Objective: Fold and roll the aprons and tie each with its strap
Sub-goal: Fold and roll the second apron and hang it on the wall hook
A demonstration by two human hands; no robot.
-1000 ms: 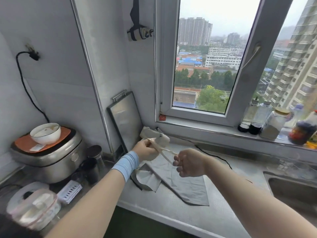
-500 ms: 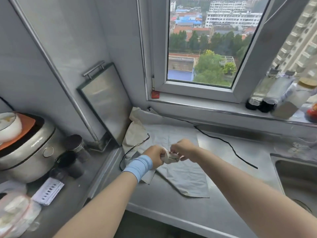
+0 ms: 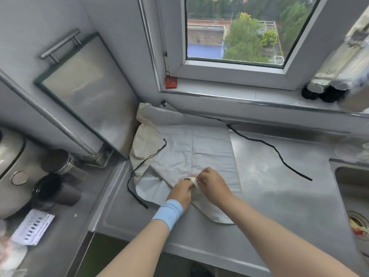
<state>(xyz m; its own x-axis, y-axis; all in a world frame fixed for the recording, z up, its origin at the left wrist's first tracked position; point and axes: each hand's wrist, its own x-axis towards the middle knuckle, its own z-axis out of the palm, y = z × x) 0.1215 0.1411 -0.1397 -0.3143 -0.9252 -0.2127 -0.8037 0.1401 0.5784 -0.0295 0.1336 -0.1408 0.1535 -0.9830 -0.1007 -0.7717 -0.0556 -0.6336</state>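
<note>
A small rolled cream apron [image 3: 193, 180] sits between my two hands, just above the counter. My left hand [image 3: 180, 191], with a blue wrist wrap, grips the roll from the left. My right hand [image 3: 211, 184] pinches its strap at the roll's right end. Under them a pale grey apron [image 3: 191, 150] lies spread flat on the steel counter [image 3: 279, 192]. Its black strap [image 3: 269, 145] trails to the right, and a second black strap [image 3: 137, 172] loops off its left edge. A crumpled cream cloth [image 3: 145, 136] lies at the grey apron's far left corner.
A steel tray [image 3: 87, 92] leans on the wall at the left. Dark cups [image 3: 58, 184] and a rice cooker [image 3: 10, 168] stand on the lower left counter. The sink [image 3: 351, 188] is at the right. Bottles [image 3: 327, 88] stand on the window sill.
Both hands came down and toward me with the cream roll, from chest height to just above the grey apron. The strap, drawn out a second ago, is now short against the roll.
</note>
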